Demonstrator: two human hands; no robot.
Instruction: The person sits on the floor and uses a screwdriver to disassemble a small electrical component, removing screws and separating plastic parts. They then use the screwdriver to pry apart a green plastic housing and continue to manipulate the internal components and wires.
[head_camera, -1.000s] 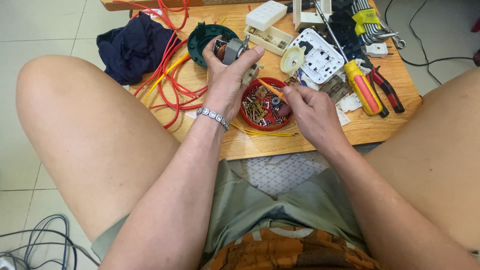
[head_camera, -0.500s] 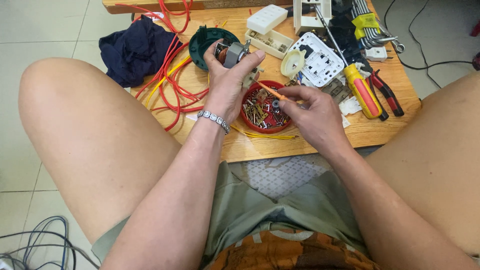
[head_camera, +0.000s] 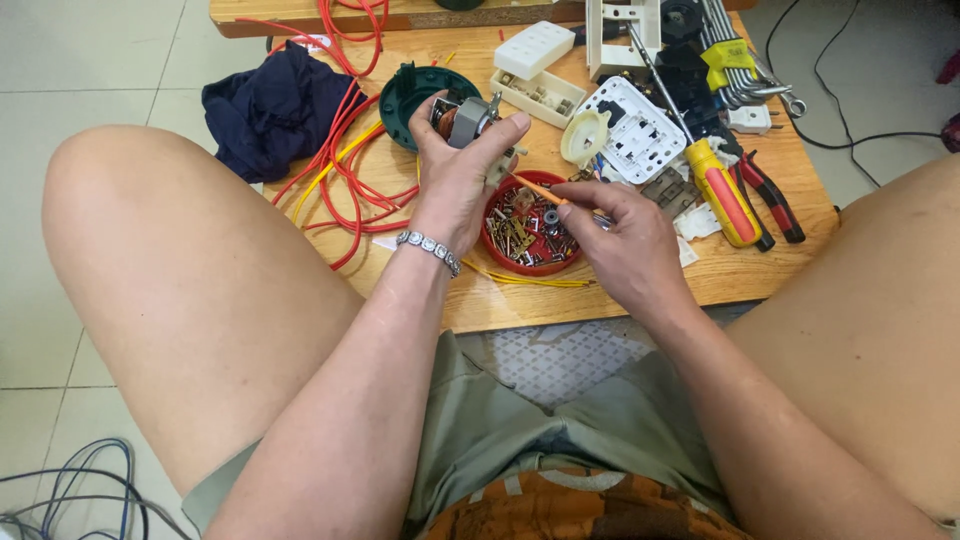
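My left hand (head_camera: 458, 170) grips a small electric motor (head_camera: 465, 118) with copper windings, held above the low wooden table (head_camera: 620, 300). My right hand (head_camera: 625, 240) holds a thin orange-handled tool (head_camera: 540, 190) whose tip points toward the motor's underside. Directly below both hands sits a red round dish (head_camera: 528, 232) full of several screws and small metal parts. A silver bracelet (head_camera: 428, 250) is on my left wrist.
A dark green round housing (head_camera: 405, 95) lies behind the motor. Red and yellow wires (head_camera: 340, 170) and a dark blue cloth (head_camera: 275, 105) lie at left. White socket parts (head_camera: 640, 130), a red-yellow screwdriver (head_camera: 725, 190), pliers (head_camera: 775, 200) and hex keys (head_camera: 735, 55) lie at right.
My right hand has drawn slightly toward me and rightward, with the orange tool now angled up to the motor. My left hand keeps the motor nearly still.
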